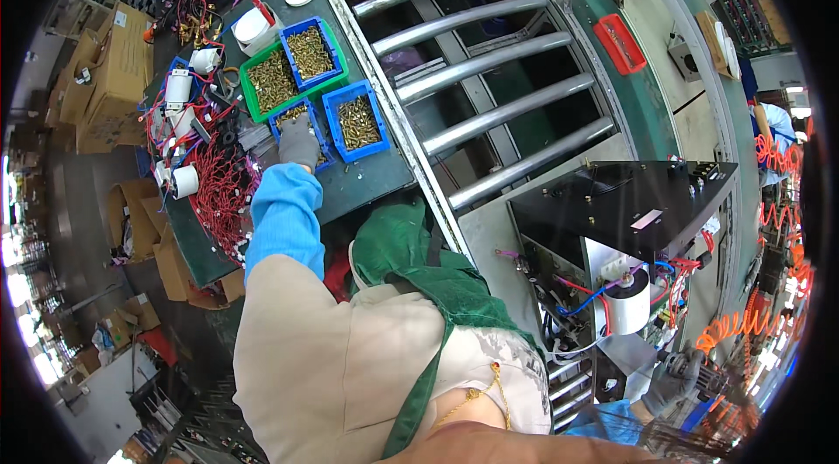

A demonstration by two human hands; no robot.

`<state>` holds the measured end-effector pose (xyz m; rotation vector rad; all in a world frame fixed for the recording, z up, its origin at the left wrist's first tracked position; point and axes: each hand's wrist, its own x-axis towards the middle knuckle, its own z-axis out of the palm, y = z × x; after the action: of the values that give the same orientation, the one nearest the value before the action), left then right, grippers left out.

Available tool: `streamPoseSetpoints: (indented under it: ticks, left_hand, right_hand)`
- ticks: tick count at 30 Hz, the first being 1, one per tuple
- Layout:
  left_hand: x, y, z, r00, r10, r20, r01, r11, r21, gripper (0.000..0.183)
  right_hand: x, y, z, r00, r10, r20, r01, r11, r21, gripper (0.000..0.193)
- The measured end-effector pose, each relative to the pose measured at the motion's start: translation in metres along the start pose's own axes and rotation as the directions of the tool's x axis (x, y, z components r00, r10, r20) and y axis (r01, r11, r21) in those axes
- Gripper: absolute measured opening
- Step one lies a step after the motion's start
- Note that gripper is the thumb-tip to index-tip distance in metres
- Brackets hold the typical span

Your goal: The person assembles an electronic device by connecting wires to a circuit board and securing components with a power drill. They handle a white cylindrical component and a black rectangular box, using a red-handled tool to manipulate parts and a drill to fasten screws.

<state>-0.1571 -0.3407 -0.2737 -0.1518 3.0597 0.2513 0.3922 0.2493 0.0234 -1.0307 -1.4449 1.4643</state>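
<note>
Right hand (675,387), gloved: lay at lower right; its grip could not be told. Left hand (300,144), gloved: reached into 1 blue bin (328,148) on the tabletop (371,184), at small brass pieces (294,113); fingertips hidden, grasp untold. A light pinch, taking few, seemed best. Beside it: second blue bin (365,151), brass pieces. Beyond: green tray (250,99), holding loose brass pieces and third blue bin (322,80), likewise filled. Farthest: white tub (262,44), contents unclear.

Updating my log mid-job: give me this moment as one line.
left hand: gloved, in blue bin of brass-coloured parts | right hand: gloved, near orange coiled hose, grip unclear | black-panelled unit: on right, wires exposed
</note>
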Motion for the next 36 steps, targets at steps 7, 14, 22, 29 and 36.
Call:
streamPoseSetpoints:
  ticks: [7,14,22,29,36]
  left_hand:
    - [0.023,-0.011,0.003,0.966,0.099,0.239,-0.157,0.958,0.238,0.031]
    - [0.031,-0.04,0.018,0.989,0.14,0.052,-0.139,0.99,-0.033,0.025]
    - [0.019,-0.076,-0.006,0.929,0.367,-0.053,-0.366,0.885,-0.287,0.037]
    - [0.017,-0.084,-0.004,0.781,0.585,-0.218,-0.582,0.809,0.087,0.02]
    - [-0.004,0.011,-0.034,0.675,0.527,0.516,0.685,-0.188,-0.704,0.028]
  right_hand:
    - [-0.016,-0.005,0.065,0.985,-0.169,-0.045,0.161,0.977,-0.137,0.02]
    - [-0.008,-0.003,0.05,0.994,-0.107,-0.012,0.103,0.98,-0.17,0.015]
    - [-0.017,-0.003,0.059,0.97,-0.226,0.086,0.237,0.96,-0.147,0.014]
    - [-0.023,0.002,0.057,0.982,-0.181,-0.056,0.18,0.983,-0.025,0.032]
    - [-0.04,-0.003,0.081,0.957,-0.21,-0.201,0.19,0.975,-0.112,0.034]
